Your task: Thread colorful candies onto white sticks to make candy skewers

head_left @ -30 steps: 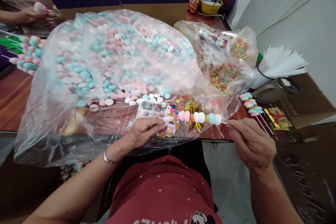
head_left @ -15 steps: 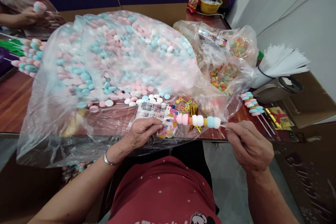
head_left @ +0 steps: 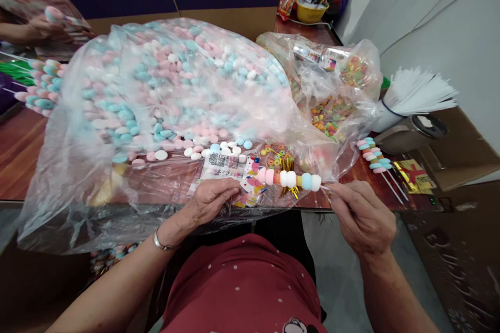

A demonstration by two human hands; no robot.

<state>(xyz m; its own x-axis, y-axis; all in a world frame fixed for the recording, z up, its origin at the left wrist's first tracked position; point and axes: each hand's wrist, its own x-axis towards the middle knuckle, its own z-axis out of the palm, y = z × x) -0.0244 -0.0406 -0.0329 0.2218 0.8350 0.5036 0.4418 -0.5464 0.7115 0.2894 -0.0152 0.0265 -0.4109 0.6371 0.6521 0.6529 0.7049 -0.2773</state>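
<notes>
Across the dark red-brown worktop (head_left: 23,138), piled with a clear plastic bag of pastel marshmallows (head_left: 183,83), with a cardboard box (head_left: 226,14) standing beyond. Near the worktop's near edge, right of centre, a marshmallow skewer (head_left: 288,179), suspended between the right hand (head_left: 363,218) and the left hand (head_left: 214,200). Gripped only at the right, by the bare stick, pinched between thumb and fingers of the right hand. Directly left of those fingers, then, with the long axis running left to right, almost parallel to the near edge, the right end slightly nearer. Pink at the left tip, then orange, white, yellow, blue and white toward the stick. Closer to the right hand by that pinch; pointed tip-first toward the left hand, with a visible gap short of its fingertips. Drawn together there, thumb against fingers, above a printed packet (head_left: 221,164); cannot tell from this angle about any clear film caught between. Behind or under the skewer, gold tinsel (head_left: 287,162), showing on its near and far sides. Farther right, past the right hand, more skewers (head_left: 374,155) lying side by side, sticks toward the near edge, close to a metal mug (head_left: 404,135)
</notes>
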